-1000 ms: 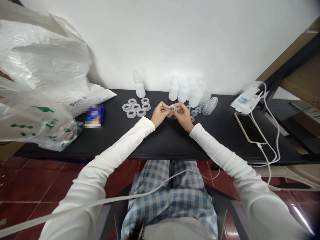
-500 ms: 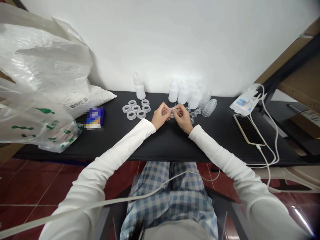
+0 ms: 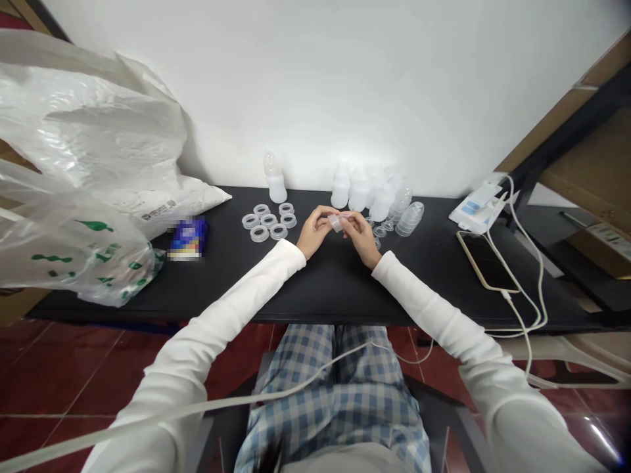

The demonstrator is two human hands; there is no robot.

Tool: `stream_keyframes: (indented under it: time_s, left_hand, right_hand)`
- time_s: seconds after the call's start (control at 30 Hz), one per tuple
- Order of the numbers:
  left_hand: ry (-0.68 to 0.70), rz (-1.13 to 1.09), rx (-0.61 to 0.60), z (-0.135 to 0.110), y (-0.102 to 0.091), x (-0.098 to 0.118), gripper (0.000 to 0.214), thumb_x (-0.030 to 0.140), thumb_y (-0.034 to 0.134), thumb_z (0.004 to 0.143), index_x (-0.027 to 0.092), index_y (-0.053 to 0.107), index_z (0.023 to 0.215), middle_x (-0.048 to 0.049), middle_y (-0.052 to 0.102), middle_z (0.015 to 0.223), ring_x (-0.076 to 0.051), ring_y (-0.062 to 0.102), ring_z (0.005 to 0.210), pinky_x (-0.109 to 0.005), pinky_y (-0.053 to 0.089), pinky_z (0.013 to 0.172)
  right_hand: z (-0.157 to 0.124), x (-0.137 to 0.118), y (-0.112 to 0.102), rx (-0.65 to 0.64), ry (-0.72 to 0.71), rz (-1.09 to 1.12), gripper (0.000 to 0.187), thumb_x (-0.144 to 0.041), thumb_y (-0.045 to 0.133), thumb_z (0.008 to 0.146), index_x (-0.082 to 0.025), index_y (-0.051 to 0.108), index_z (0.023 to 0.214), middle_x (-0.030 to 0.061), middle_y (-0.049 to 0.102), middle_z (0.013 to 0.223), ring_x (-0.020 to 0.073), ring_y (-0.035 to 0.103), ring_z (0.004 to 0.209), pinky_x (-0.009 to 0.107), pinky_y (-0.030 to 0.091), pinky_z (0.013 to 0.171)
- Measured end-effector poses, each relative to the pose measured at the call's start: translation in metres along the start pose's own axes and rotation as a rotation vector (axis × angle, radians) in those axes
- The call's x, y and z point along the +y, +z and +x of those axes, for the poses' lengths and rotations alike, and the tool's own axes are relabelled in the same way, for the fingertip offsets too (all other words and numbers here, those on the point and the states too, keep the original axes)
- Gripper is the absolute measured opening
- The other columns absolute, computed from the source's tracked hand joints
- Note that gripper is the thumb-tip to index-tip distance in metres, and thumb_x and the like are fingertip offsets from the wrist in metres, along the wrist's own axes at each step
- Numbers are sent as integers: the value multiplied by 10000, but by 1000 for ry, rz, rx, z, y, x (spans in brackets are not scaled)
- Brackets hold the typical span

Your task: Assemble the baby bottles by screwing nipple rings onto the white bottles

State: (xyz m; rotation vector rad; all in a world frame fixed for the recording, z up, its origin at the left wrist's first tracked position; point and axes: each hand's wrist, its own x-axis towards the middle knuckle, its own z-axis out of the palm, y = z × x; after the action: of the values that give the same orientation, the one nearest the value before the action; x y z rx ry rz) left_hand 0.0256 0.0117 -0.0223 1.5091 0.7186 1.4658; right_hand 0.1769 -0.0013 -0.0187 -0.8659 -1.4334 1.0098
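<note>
A clear plastic bottle collar ring (image 3: 336,223) is held up over the table, tipped so its ribbed side shows. My left hand (image 3: 315,231) pinches it from the left, and my right hand (image 3: 361,238) grips its right side, fingers closed. Whether a nipple sits inside the ring I cannot tell. Several similar collar rings (image 3: 279,236) lie in a cluster left of my hands. Just beyond my right hand are several clear silicone nipples (image 3: 379,232), partly hidden by it. White baby bottles (image 3: 357,197) stand behind, against the wall, beside stacked clear caps (image 3: 410,219).
One bottle with a clear dome cap (image 3: 277,188) stands apart, behind the rings. Plastic bags (image 3: 89,138) and a blue packet (image 3: 189,235) occupy the left. At right lie a phone (image 3: 486,260), its charging cable (image 3: 541,263) and a white-blue box (image 3: 476,207).
The collar ring has been turned from lying nearly flat to tipped on its side, with my fingers shifted around it. The whole view has moved slightly.
</note>
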Motion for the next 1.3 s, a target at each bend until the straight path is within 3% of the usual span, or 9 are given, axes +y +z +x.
stream_keyframes:
  time_s: [0.17, 0.37, 0.5, 0.6, 0.7, 0.83, 1.03, 1.17, 1.3]
  left_hand:
    - [-130, 87, 56, 5, 12, -5, 300, 123, 612, 797, 207, 559, 1081, -62, 656, 1117, -148, 674, 985, -302, 543, 903]
    - [-157, 384, 350, 54, 27, -29, 442, 137, 696, 755, 184, 475, 1135, -177, 532, 1336, -267, 532, 1300, -445, 412, 1119]
    - [-212, 471, 312, 87, 29, -37, 603, 212, 823, 677, 167, 446, 1144, -241, 520, 1374, -350, 471, 1370, -501, 325, 1166]
    - [-229, 568, 228, 96, 26, -39, 491, 216, 801, 711, 167, 455, 1056, -244, 600, 1254, -366, 550, 1277, -505, 381, 1100]
    - [-166, 644, 208, 87, 22, -34, 375, 219, 755, 761, 187, 464, 995, -184, 637, 1143, -339, 596, 1188, -496, 414, 1058]
    - [15, 733, 259, 54, 11, -12, 416, 252, 745, 781, 214, 498, 1114, -136, 573, 1210, -314, 550, 1232, -499, 402, 1085]
    - [300, 1044, 57, 19, -33, 27, 472, 195, 679, 825, 190, 542, 1276, -180, 514, 1281, -356, 514, 1285, -507, 417, 1082]
    - [380, 1105, -41, 14, -58, 34, 444, 216, 628, 871, 203, 562, 1310, -176, 531, 1313, -341, 540, 1261, -501, 444, 1059]
    - [428, 1111, -98, 11, -64, 36, 418, 325, 593, 928, 230, 585, 1335, -165, 576, 1324, -321, 560, 1252, -482, 438, 1064]
  right_hand:
    - [-3, -7, 0, 266, -130, -160, 447, -638, 713, 784, -228, 549, 862, -32, 535, 770, 111, 491, 696, 269, 467, 666]
    - [-3, -16, -6, 451, -240, -295, 425, -626, 621, 862, -247, 442, 790, -36, 440, 702, 132, 453, 657, 289, 443, 631]
    - [-2, -18, -9, 470, -257, -302, 404, -613, 616, 871, -251, 442, 826, -31, 442, 725, 141, 465, 669, 300, 451, 643]
    - [-1, -19, -10, 466, -255, -274, 389, -601, 634, 864, -247, 473, 885, -23, 468, 752, 143, 482, 687, 303, 459, 657]
    - [-1, -20, -10, 430, -252, -277, 370, -579, 629, 877, -244, 504, 972, -6, 511, 808, 149, 513, 738, 313, 481, 706]
    - [0, -21, -14, 377, -301, -329, 346, -544, 583, 921, -246, 529, 1089, 41, 581, 972, 175, 564, 857, 350, 505, 805]
    - [4, -21, -25, 239, -468, -575, 304, -450, 517, 979, -241, 578, 1190, 108, 616, 1126, 259, 595, 1060, 448, 501, 943]
    - [5, -16, -29, 78, -542, -732, 229, -382, 506, 991, -249, 595, 1154, 105, 660, 1119, 269, 615, 1093, 455, 498, 955]
    - [6, -9, -30, 26, -575, -757, 170, -317, 499, 993, -244, 586, 1120, 96, 673, 1112, 248, 633, 1072, 417, 509, 912]
